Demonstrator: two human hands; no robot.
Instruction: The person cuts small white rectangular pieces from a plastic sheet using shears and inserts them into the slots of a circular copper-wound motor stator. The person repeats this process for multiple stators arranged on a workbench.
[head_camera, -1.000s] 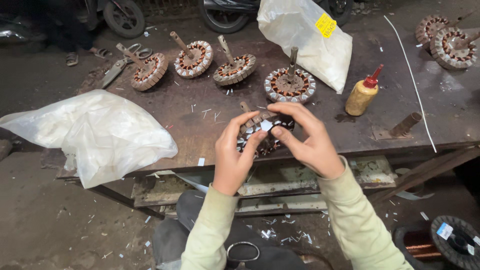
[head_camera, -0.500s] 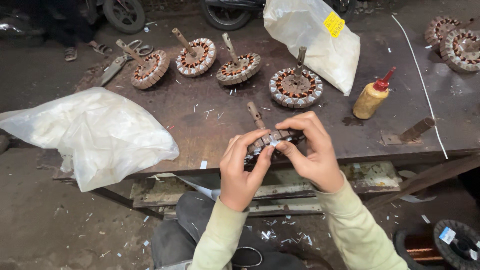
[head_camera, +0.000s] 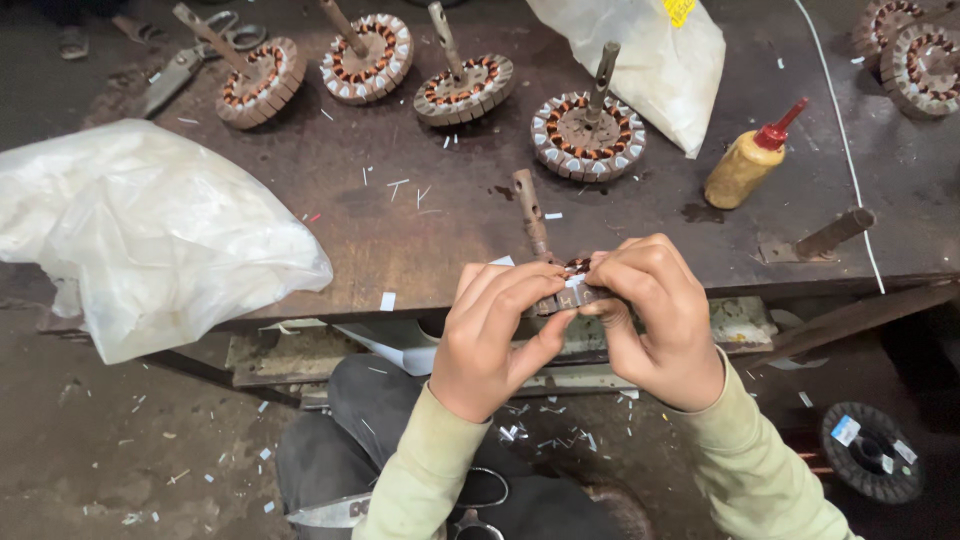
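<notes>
I am watching left hand (head_camera: 495, 335) and right hand (head_camera: 655, 315) both gripping the wound stator (head_camera: 572, 285) at the table (head_camera: 420, 230) edge, bracing it for fingertip work.

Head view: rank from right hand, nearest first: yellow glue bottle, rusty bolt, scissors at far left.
1. Rusty bolt, just right of the right hand.
2. Yellow glue bottle, beyond it, up the bench.
3. Scissors, far left corner.

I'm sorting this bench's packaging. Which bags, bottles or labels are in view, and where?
Crumpled clear plastic bag: bench's left edge.
Clear plastic bag with a yellow label: top centre.
Yellow squeeze bottle with a red nozzle: right of centre, lying tilted.
Black wire spool with white stickers: floor, lower right.
</notes>
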